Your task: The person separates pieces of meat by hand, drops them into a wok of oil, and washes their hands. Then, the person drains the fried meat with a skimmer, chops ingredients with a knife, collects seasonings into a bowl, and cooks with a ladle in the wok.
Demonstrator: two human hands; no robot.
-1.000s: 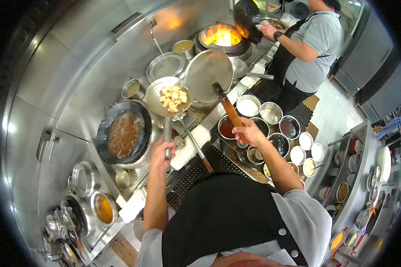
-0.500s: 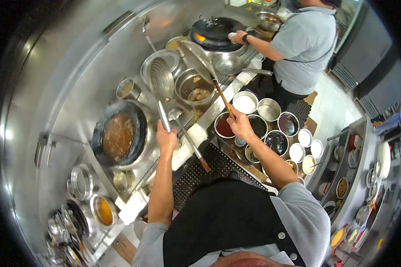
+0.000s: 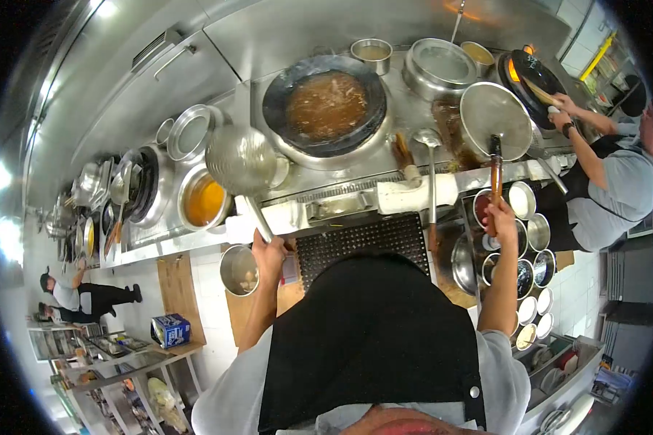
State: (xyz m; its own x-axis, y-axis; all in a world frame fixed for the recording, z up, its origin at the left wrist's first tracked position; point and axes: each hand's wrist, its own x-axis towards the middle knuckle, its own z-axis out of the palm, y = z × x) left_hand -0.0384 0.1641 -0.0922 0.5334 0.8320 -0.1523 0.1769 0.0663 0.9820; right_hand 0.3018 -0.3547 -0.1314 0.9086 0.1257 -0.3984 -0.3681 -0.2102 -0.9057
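Observation:
My left hand (image 3: 270, 255) is closed around the metal handle of a large perforated skimmer (image 3: 239, 161), whose bowl is left of the wok, over the counter. In my right hand (image 3: 500, 217) is the wooden handle of a round strainer (image 3: 495, 119), held up over the right side of the stove. Between them, the black wok (image 3: 274, 109) contains bubbling brown liquid (image 3: 328, 105). A ladle (image 3: 432, 170) with a wooden handle end leans over the counter's front edge, untouched by either hand.
A pot of orange liquid (image 3: 190, 199) stands at left, and a lidded pot (image 3: 413, 76) at back right. Folded white cloths (image 3: 424, 194) line the front edge. Seasoning bowls (image 3: 538, 232) sit at right. A co-worker (image 3: 602, 174) handles another wok; another person (image 3: 80, 297) is far left.
My view has swung left, bringing the wok to the centre. The skimmer has moved from beside the pots to the wok's left side. Both hands keep their tools.

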